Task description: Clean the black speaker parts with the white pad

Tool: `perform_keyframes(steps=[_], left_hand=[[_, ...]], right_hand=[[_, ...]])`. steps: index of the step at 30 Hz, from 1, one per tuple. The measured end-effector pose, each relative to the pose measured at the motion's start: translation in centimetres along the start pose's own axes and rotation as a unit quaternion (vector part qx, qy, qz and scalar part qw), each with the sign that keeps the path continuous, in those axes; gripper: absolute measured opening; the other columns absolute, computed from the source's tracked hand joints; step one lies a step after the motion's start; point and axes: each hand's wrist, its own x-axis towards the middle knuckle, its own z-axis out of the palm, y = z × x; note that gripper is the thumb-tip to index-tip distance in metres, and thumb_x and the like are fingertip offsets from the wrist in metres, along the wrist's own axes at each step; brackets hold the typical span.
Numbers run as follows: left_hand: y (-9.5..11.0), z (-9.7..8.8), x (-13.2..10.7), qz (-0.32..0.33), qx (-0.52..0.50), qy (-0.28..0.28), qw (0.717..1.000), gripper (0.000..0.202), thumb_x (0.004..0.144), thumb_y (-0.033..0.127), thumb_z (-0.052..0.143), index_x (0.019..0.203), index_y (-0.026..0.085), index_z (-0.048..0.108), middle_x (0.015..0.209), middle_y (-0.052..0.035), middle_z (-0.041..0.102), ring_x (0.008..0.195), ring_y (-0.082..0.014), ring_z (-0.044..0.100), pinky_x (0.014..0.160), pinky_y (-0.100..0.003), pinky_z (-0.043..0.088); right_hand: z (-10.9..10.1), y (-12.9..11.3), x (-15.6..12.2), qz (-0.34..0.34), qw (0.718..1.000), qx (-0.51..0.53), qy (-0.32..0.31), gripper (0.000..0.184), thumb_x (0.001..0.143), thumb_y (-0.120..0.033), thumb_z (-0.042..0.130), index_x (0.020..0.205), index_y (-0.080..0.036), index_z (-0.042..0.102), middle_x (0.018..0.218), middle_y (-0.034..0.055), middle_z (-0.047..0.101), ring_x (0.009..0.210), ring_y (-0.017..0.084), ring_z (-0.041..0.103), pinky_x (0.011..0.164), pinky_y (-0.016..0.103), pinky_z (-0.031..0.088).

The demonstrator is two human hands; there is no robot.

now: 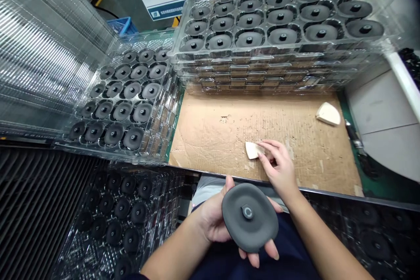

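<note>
My left hand [218,223] is closed around a dark grey rounded disc-shaped part [259,223], held up in front of my body. A small raised knob with a ring-shaped top stands at the middle of the disc. Over the cardboard sheet [210,140], my right hand [278,162] pinches a small cream-white wedge-shaped pad [252,150] between thumb and fingertips. Whether the pad touches the cardboard I cannot tell. A second cream-white wedge [328,113] lies farther right on the cardboard.
Stacked clear plastic trays [249,52] filled with similar grey discs stand at the back. Another tray stack [131,100] is on the left, and more dark discs [121,208] sit in trays below the table edge. A dark slim tool [356,138] lies at the right.
</note>
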Motion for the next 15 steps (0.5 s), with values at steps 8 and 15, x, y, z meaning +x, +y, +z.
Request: perform_keyframes(steps=[8, 15], left_hand=[[-0.38, 0.31, -0.84, 0.015, 0.085, 0.084, 0.993, 0.087, 0.070, 0.079, 0.038, 0.117, 0.009, 0.058, 0.068, -0.0098, 0.071, 0.054, -0.0179, 0.068, 0.045, -0.024, 0.050], [-0.18, 0.86, -0.99, 0.016, 0.108, 0.085, 0.990, 0.079, 0.065, 0.074, 0.053, 0.111, 0.011, 0.064, 0.070, -0.0086, 0.072, 0.057, -0.0172, 0.068, 0.050, -0.025, 0.052]], right_hand=[[0.14, 0.06, -0.02, -0.001, 1.000, 0.011, -0.004, 0.024, 0.089, -0.029, 0.049, 0.105, -0.020, 0.065, 0.106, 0.0087, 0.057, 0.063, 0.012, 0.051, 0.063, 0.031, 0.050], [0.07, 0.07, -0.01, 0.007, 0.999, 0.033, 0.000, 0.023, 0.088, -0.028, 0.050, 0.102, -0.020, 0.066, 0.105, 0.0087, 0.058, 0.072, 0.015, 0.056, 0.066, 0.033, 0.049]])
